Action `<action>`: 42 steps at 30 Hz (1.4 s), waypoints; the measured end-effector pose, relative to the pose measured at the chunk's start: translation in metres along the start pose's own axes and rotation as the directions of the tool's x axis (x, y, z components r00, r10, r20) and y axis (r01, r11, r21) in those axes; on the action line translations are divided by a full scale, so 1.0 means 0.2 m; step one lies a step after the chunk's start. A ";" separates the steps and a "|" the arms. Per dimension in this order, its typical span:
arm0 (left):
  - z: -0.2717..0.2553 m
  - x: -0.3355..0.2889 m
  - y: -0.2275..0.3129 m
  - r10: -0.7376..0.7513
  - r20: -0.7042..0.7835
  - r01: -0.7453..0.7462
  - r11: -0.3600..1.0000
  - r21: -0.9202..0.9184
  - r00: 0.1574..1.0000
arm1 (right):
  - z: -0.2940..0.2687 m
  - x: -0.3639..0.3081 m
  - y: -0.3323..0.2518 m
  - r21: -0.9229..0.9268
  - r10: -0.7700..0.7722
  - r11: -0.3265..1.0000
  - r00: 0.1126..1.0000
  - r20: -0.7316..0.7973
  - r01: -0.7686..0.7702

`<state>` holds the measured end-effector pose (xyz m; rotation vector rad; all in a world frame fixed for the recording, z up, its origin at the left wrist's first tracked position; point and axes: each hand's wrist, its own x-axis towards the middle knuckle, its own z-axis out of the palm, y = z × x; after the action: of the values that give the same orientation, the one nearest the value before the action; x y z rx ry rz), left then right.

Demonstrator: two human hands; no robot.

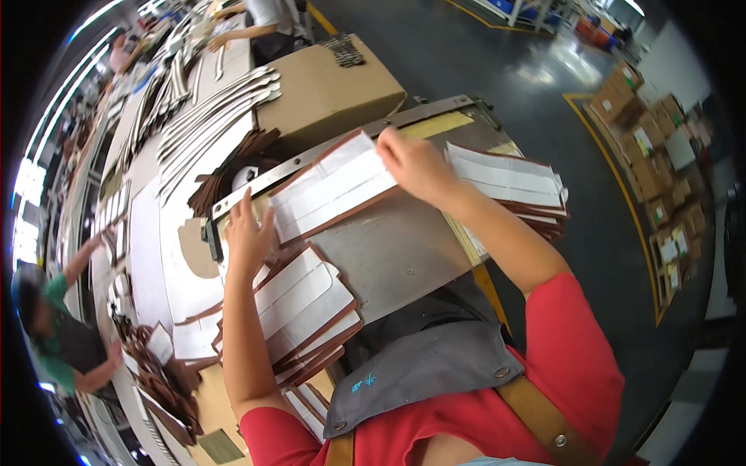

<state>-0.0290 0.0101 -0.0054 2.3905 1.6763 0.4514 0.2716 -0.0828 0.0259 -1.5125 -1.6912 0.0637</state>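
A long white-backed panel with brown edges (334,186), which looks like leather, lies across the metal plate (388,260) against a metal bar (291,165). My right hand (420,165) is closed on its right end. At its left end, my left hand (247,235) has the fingers spread and stretched toward the bar; whether they touch the panel I cannot tell. Under my left forearm sits a stack of similar panels (299,299). Another stack of white-backed brown panels (509,179) lies to the right, beyond my right forearm.
A large cardboard box (334,85) stands behind the bar. Rows of pale strips (217,109) cover the long table at left, with dark brown strips (233,167) nearer. A co-worker in green (62,326) works at far left. Cartons (653,147) are piled at right.
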 end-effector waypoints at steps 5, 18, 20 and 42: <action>-0.09 0.04 0.06 0.121 -0.105 -0.127 0.991 -0.047 0.987 | -0.69 -0.23 0.09 0.142 0.237 0.968 0.940 -0.245 -0.207; -0.21 -0.17 0.28 0.239 -0.138 -0.241 0.971 0.000 0.961 | -0.81 -0.48 0.19 -0.290 0.071 0.945 0.961 -0.267 -0.151; -0.28 -0.27 0.26 0.192 -0.110 -0.194 0.981 -0.004 0.975 | -0.54 -0.39 0.03 0.078 0.166 0.983 0.986 0.000 -0.165; -0.27 -0.59 0.16 0.470 0.156 -0.385 0.839 -0.385 0.869 | 0.38 0.18 0.16 0.198 0.336 0.913 0.932 0.132 -0.357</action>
<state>-0.0569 -0.1138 0.0386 2.4208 0.8604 0.4452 0.2547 -0.0075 -0.0211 -1.6429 -1.4136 0.5036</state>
